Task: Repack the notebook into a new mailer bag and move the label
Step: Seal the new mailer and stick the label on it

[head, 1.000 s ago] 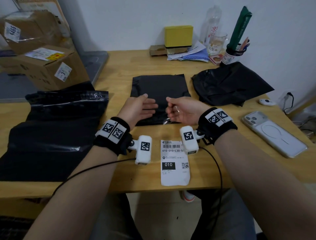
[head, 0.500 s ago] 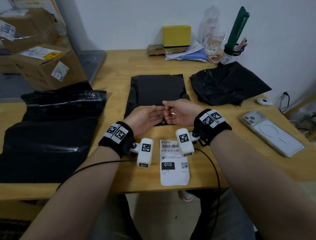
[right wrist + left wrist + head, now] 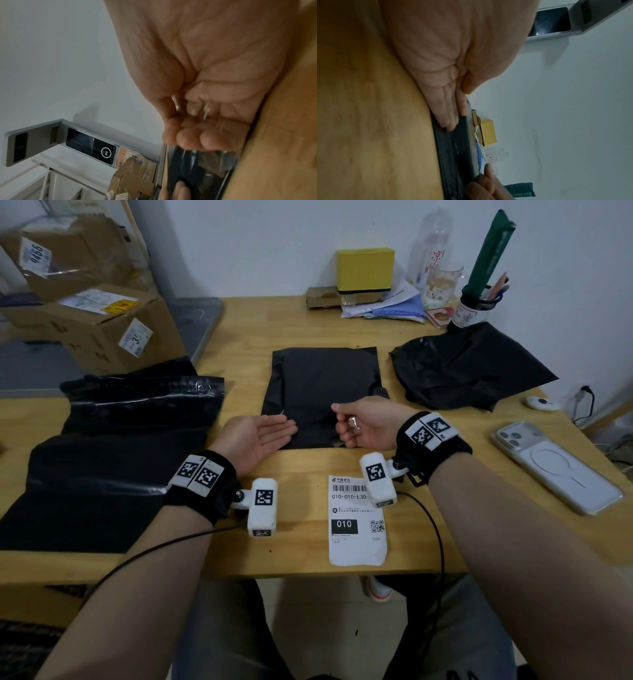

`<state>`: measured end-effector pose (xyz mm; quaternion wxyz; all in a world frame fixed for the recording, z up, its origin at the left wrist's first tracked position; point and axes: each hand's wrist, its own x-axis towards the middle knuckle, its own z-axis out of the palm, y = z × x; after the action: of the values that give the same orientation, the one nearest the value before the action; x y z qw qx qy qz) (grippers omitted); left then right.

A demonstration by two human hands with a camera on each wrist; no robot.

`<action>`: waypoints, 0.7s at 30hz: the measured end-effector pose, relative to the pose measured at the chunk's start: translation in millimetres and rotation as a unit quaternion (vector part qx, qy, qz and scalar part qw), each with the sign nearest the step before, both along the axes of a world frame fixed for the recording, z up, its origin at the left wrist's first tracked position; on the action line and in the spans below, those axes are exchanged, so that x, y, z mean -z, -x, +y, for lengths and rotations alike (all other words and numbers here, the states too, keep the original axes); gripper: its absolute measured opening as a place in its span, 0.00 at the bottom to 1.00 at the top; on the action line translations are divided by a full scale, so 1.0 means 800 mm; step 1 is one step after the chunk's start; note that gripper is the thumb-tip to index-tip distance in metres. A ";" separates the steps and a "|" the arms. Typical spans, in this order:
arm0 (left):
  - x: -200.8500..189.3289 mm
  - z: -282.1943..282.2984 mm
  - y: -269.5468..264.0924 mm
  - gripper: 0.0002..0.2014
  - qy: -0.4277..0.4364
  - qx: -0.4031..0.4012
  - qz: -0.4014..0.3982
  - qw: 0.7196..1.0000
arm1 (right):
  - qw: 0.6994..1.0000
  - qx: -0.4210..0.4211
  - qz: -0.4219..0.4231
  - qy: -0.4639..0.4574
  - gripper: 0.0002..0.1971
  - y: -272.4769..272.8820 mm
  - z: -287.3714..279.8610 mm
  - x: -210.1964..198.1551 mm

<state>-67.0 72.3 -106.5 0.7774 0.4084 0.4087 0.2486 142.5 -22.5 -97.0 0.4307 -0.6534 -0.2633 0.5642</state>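
Note:
A flat black mailer bag (image 3: 325, 385) lies in the middle of the wooden table (image 3: 274, 330); what is inside it is hidden. My left hand (image 3: 267, 433) rests palm up at the bag's near left corner, its straight fingers (image 3: 452, 121) lying on the black plastic (image 3: 453, 148). My right hand (image 3: 356, 422) sits at the near right corner, its fingers (image 3: 197, 134) curled round a thin clear plastic strip (image 3: 179, 104). The white shipping label (image 3: 356, 522) lies flat near the front edge, between my wrists.
A crumpled black bag (image 3: 472, 364) lies at the right, and flat black mailers (image 3: 102, 457) are spread at the left. A phone (image 3: 555, 467) lies at the far right. A yellow box (image 3: 364, 268), papers and a pen cup (image 3: 469, 309) line the back. Cardboard boxes (image 3: 96, 330) stand beyond the left edge.
Half a second ago my hands met over the bag's near edge. They have drawn apart since; the left has moved left and lies open, palm up.

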 end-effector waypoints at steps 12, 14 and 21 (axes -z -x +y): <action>-0.010 0.004 0.008 0.15 -0.099 -0.073 0.107 0.987 | 1.000 -0.004 0.010 -0.008 0.16 -0.002 -0.008 0.002; -0.015 0.006 0.003 0.15 -0.147 -0.091 0.130 0.976 | 1.000 -0.009 0.014 -0.005 0.16 -0.006 -0.012 0.000; -0.035 -0.004 -0.003 0.14 -0.110 -0.030 0.036 0.993 | 0.986 0.090 0.114 -0.080 0.16 -0.039 -0.028 -0.020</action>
<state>-64.8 69.2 -78.5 0.7049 0.4878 0.4182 0.3004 173.4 -44.6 -80.8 0.5577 -0.5692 -0.1974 0.5710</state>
